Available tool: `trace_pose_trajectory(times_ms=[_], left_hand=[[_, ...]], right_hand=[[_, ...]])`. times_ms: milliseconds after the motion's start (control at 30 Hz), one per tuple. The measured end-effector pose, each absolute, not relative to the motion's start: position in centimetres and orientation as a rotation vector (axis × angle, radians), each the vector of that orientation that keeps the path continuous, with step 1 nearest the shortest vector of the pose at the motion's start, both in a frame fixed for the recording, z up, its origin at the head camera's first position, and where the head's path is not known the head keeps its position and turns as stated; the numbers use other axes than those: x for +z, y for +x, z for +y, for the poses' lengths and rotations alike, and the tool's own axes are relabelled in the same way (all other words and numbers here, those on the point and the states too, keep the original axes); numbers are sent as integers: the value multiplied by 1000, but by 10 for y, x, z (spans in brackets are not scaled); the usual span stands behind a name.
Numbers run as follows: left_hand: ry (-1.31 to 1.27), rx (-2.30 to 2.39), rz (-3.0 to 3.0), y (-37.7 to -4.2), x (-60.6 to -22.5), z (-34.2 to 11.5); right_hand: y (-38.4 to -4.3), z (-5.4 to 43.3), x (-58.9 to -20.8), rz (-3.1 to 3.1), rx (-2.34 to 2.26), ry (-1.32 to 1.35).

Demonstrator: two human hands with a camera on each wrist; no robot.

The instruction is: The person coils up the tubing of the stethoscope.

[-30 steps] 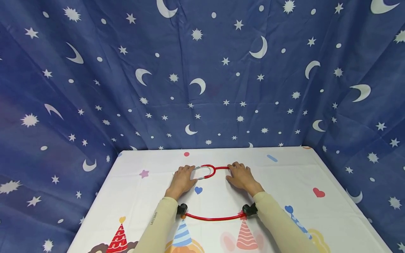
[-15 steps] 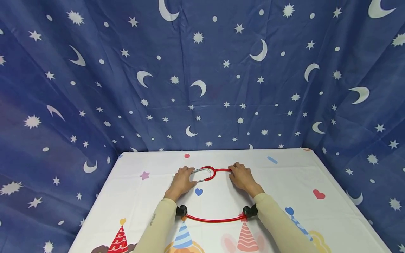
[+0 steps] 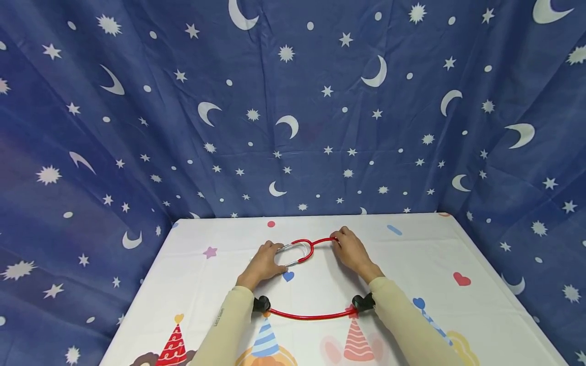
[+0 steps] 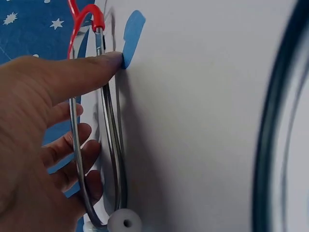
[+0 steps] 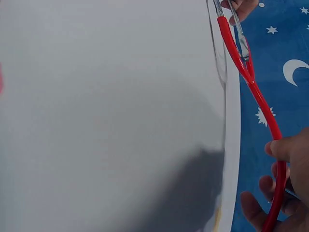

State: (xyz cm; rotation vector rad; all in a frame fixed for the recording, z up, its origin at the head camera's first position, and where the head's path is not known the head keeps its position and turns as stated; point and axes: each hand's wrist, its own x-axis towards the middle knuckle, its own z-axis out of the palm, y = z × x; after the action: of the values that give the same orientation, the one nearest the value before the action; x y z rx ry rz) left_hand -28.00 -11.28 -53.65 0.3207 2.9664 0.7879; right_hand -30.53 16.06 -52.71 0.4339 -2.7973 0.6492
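A stethoscope with a red Y-shaped tube and metal ear tubes lies between both hands over the far half of the table. My left hand grips the metal ear tubes; in the left wrist view its thumb crosses over them, with the fingers curled behind. A pale eartip shows below those fingers. With thumb and fingers, my right hand pinches the red tube, which slants up toward that hand in the head view. Beyond the right hand the tube is hidden.
A red tube curves across the near table between black rounded pieces at the two wrists. The white tablecloth bears printed hearts and party hats. A blue curtain with moons and stars stands behind the table.
My right hand has moved slightly up and away, raising its end of the red tube into a slant. The left hand keeps its grip, and the ear tubes have tilted slightly.
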Motion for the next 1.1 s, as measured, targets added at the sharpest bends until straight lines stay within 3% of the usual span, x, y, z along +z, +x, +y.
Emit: trace_pose_trajectory(times_ms=[700,1100], left_hand=[[480,859,2971,-280,-521,-112],[449,1018,2969,-265,-508,-111]], right_hand=[[-299,175,-515,-2752,853,403],[-293,181,-516,-2745,848,387]])
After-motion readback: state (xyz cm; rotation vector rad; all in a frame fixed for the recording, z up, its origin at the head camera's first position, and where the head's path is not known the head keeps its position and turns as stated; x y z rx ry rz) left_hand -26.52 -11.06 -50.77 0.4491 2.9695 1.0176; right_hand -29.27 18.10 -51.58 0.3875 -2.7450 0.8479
